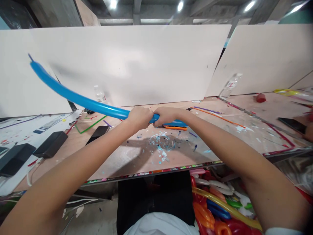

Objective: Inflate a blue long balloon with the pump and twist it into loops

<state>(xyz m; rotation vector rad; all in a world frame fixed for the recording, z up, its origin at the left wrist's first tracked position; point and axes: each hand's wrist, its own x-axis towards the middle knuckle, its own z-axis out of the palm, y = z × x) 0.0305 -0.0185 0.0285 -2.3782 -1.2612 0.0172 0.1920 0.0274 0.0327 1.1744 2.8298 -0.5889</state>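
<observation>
A long blue modelling balloon (80,100) stretches from the upper left to the middle of the head view, over the table. Its far left end tapers to a thin uninflated tip. My left hand (140,117) is closed around it near the middle. Right beside it, my right hand (168,116) grips the same balloon, and a short blue length shows beyond it on the right. Between the two hands the balloon looks narrowed. How the fingers press on it underneath is hidden.
Paint spots and scraps mark the table (137,156). Around lie an orange-handled tool (176,128), a dark phone (97,133), black boxes (51,144) and plastic bottles (230,86). White panels (146,65) stand behind. Coloured balloons (220,209) fill the space below right. Another person's hand (309,130) shows at right.
</observation>
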